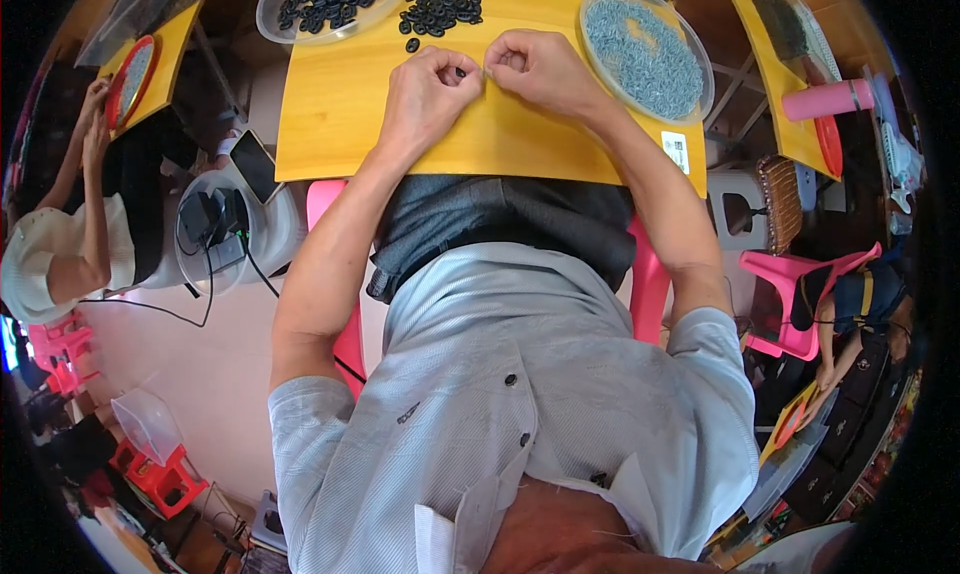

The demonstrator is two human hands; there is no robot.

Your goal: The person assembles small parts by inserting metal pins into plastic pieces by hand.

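Over the yellow tabletop (340, 139) my two hands meet, fingertips almost touching. Curled fingers of my left hand (422, 92) close round a small black oval piece (460, 73), of which only a bit shows. My right hand (548, 72) is pinched beside it; whatever lies between its fingertips is too small to make out. Just beyond my left hand is a loose pile of black oval pieces (441, 12) with holes in them. More of these fill a clear round tub (270, 19). To the right, a clear round tray (708, 86) holds a great many small silvery screws (640, 59).
A white label (675, 152) is stuck near the table's right front corner. At the left, a stool carries black adapters (205, 214), cables and a dark tablet (257, 164). Other people work at yellow tables on both sides. A pink bottle (828, 100) lies at the right.
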